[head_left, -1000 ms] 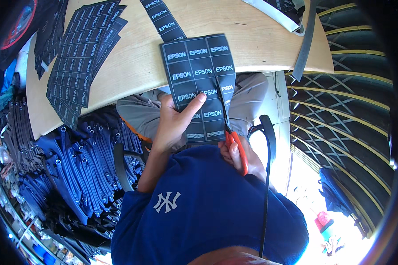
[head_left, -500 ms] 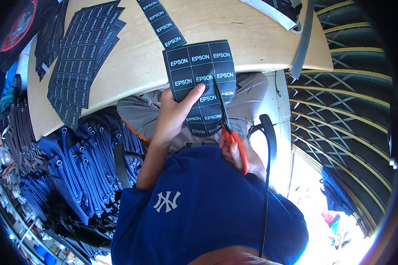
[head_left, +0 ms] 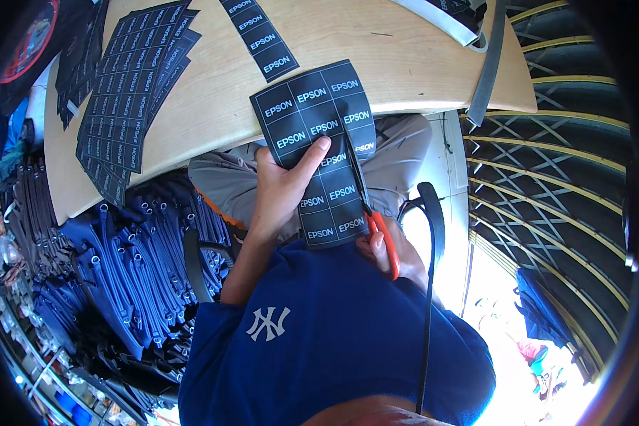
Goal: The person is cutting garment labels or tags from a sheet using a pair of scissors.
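Note:
My left hand (head_left: 285,181) pinches a black sheet of printed labels (head_left: 284,113), thumb on top and fingers hidden beneath. White lettering and thin grid lines divide the sheet into rectangles. In my right hand (head_left: 394,252) are scissors (head_left: 383,241) with orange-red handles, partly covered by my fingers. Their dark blades lie along a grid line between the middle and right columns. The right column is parted from the rest along the lower stretch. The sheet is held over my lap, just past the table's near edge, its lower end curling toward my shirt.
A cut strip of labels (head_left: 266,42) lies on the wooden table (head_left: 213,92). Several overlapping label sheets (head_left: 124,99) rest at its left. Blue straps with metal rings (head_left: 131,263) hang below left. A folding metal gate (head_left: 547,163) stands at the right, near a black chair armrest (head_left: 433,220).
The sheet has tilted slightly leftward, and its lower end now lies flatter and reaches nearer my shirt. The scissors stay in nearly the same place along the cut.

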`<state>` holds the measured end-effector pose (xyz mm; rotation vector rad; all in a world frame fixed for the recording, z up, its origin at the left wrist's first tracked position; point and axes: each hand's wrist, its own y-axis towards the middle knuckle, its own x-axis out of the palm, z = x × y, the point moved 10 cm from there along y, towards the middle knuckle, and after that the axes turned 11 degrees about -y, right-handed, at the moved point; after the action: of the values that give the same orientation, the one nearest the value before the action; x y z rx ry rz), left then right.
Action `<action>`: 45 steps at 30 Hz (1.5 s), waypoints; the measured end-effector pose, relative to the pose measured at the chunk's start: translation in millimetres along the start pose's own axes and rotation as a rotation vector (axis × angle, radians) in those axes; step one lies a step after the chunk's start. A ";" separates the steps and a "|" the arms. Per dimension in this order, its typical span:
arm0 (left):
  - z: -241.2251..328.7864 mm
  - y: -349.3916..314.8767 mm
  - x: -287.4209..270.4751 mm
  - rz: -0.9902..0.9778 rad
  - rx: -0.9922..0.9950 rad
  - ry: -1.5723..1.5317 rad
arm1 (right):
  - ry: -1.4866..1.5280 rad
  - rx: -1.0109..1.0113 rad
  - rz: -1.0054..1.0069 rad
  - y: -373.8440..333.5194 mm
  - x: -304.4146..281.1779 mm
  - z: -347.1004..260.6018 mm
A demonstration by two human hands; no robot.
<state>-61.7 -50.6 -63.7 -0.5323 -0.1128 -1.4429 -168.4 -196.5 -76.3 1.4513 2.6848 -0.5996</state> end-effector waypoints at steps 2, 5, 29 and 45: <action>2.0 0.0 0.1 -0.002 0.024 0.023 | 0.038 -0.042 0.004 1.0 -0.5 -4.3; 7.4 -0.8 -1.6 0.022 0.074 0.066 | 0.018 -0.010 0.140 5.4 -8.0 -10.4; 11.8 -2.3 -0.8 0.034 0.064 0.004 | -0.042 0.088 0.025 11.0 -5.6 -4.5; 16.1 -3.2 -0.9 0.013 0.019 -0.044 | -0.010 -0.054 0.080 11.1 -6.7 -14.9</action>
<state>-61.0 -43.2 -49.0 -0.5482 -0.1574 -1.4161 -153.4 -191.2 -64.7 1.5294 2.5990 -0.5234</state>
